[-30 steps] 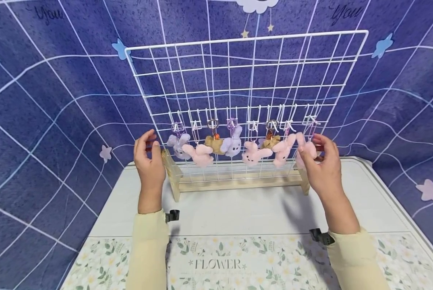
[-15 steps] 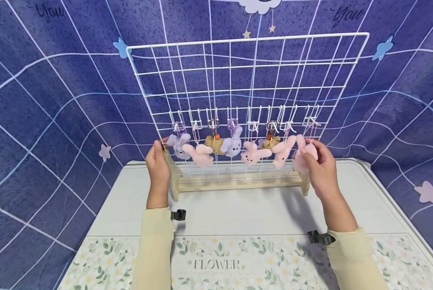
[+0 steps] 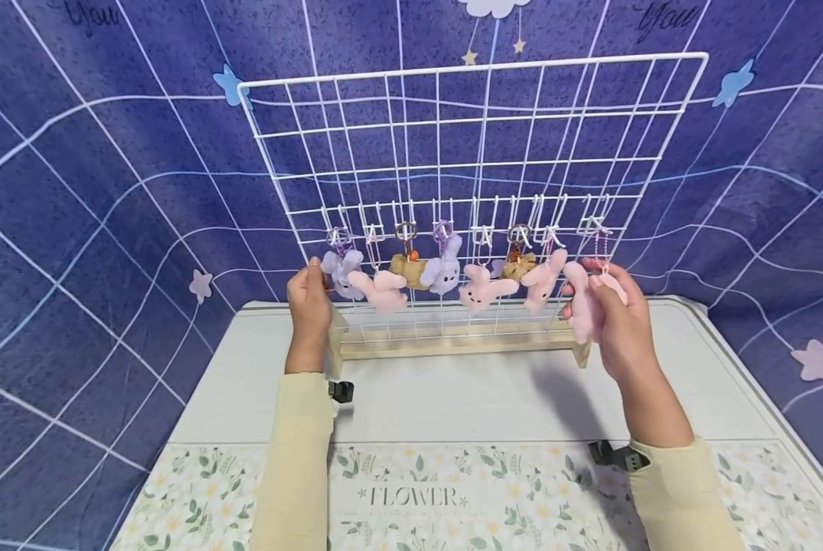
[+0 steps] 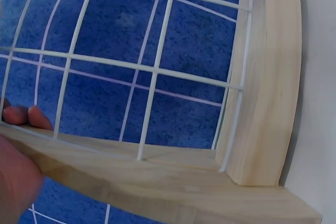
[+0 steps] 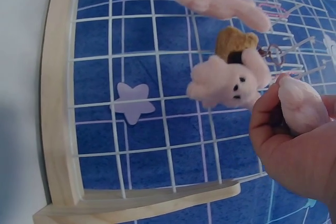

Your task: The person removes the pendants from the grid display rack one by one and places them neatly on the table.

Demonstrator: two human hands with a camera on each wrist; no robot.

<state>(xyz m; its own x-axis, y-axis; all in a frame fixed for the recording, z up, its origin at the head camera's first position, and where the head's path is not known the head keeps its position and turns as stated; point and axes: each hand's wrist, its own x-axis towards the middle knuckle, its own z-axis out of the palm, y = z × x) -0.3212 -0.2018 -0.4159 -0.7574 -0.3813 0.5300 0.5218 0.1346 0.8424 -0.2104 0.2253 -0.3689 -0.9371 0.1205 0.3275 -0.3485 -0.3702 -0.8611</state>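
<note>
On the right side my right hand (image 3: 621, 321) pinches a pink bunny plush keychain (image 3: 583, 310) between thumb and fingers. Its bead chain runs up to a hook on the white wire grid rack (image 3: 437, 71). In the right wrist view the plush (image 5: 303, 107) sits in the curled fingers. At the other end, my left hand (image 3: 308, 310) grips the side of the wooden stand (image 3: 452, 348). The left wrist view shows fingertips (image 4: 38, 117) behind the wooden side piece (image 4: 136, 174) and the palm in front. A pink bunny (image 5: 226, 82) hangs beside the right hand.
Several more plush keychains hang in a row: a lavender bunny (image 3: 344, 274), a pink bunny (image 3: 381, 292), a brown plush (image 3: 408, 271) and others. The rack stands on a white table (image 3: 445, 402) with a floral mat (image 3: 418, 528). A blue patterned cloth (image 3: 142, 252) surrounds it.
My left hand has moved right onto the stand's side and taken hold of it. My right hand has closed further round the pink bunny, which has turned and tilted.
</note>
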